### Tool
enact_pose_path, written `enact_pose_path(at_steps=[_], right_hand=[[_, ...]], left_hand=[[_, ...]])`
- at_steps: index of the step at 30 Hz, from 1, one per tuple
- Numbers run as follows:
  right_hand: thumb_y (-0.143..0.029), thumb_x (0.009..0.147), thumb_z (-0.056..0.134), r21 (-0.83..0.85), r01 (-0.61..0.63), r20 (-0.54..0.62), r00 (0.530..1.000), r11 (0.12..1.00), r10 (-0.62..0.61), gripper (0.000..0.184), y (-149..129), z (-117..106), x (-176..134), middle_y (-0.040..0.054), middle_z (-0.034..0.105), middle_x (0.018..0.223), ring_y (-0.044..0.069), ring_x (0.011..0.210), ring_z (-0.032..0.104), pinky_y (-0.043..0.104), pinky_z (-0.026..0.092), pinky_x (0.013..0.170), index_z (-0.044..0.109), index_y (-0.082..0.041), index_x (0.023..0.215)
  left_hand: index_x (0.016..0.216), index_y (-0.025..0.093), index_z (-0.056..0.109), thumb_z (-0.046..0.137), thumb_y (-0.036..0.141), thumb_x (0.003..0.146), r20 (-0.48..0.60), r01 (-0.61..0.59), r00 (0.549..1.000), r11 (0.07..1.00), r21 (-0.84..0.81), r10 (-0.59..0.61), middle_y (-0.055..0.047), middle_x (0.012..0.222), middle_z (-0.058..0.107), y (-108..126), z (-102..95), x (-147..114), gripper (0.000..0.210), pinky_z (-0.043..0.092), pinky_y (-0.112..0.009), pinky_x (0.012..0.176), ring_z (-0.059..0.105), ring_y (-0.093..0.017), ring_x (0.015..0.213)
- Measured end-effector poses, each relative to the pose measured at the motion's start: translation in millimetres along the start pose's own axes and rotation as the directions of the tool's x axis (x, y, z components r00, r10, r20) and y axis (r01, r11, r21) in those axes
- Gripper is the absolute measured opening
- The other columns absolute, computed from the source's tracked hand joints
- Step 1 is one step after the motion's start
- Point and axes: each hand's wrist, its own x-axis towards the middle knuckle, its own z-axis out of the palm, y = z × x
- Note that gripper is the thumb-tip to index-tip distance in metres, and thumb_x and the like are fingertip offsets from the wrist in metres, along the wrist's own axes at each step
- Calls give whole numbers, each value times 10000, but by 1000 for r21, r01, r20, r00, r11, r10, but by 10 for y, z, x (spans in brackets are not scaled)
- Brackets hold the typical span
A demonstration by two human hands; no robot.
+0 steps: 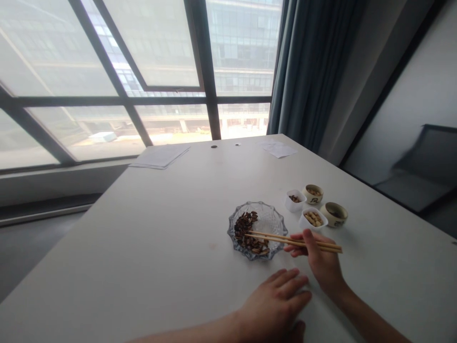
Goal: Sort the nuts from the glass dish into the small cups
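Note:
In my right hand (319,257) is a pair of wooden chopsticks (276,238), their tips down among dark brown seed-like pieces (250,240) in a scalloped glass dish (273,216). The pieces lie along the dish's left and front side; whether the tips pinch one I cannot tell. My left hand (278,302) rests on the table just in front of the dish, fingers stretched out, holding nothing. Beyond my right hand stand a white cup with peanuts (313,219) and a white cup with small dark pieces (294,200).
Two cream-coloured round cups, one with light brown bits (314,193) and one with dark contents (334,214), stand right of the white cups. Papers (162,156) lie at the table's far left, another sheet (279,149) at the far right. Windows and a curtain (303,71) rise behind.

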Motion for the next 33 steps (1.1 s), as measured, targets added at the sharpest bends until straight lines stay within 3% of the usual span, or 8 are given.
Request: enact_pose_path(at_steps=[7,11,19,27,33], right_hand=[[-763,865,616,72,-8,-50,999,997,12,674,44,-9,23,169,777,677,306,618,792,326,651,499,774,-108,833],[-703,881,654,28,54,-81,995,998,-51,597,-9,-34,-4,156,788,706,285,618,788,328,651,524,778,-120,861],[-630,912,663,-98,142,48,989,985,-138,474,-220,59,-160,88,774,670,211,519,703,305,600,505,790,-188,799],[-672,869,690,-43,59,17,998,997,-59,511,-125,87,-123,110,784,673,242,539,743,312,627,525,799,-178,798],[-695,862,680,10,8,-69,998,1000,-7,564,-39,106,-77,130,770,636,260,533,754,317,633,509,790,-151,763]], left_hand=[[1454,169,502,604,367,994,-20,-6,1000,1000,13,6,-99,1591,463,15,8,-6,511,255,-405,1288,385,-295,1504],[1447,166,507,592,363,997,-41,-4,999,1000,21,5,-87,1592,464,14,22,-15,499,230,-395,1295,390,-295,1501],[1464,163,493,582,366,995,-17,-16,1000,1000,18,16,-96,1586,467,-12,29,2,519,244,-405,1290,404,-305,1490],[1480,179,482,609,365,980,-22,-6,1000,1000,18,7,-84,1584,469,-26,60,2,548,226,-382,1293,388,-290,1500],[1471,174,496,583,373,991,-22,-2,1000,1000,8,2,-75,1597,454,-9,36,-7,526,210,-364,1297,375,-278,1509]])
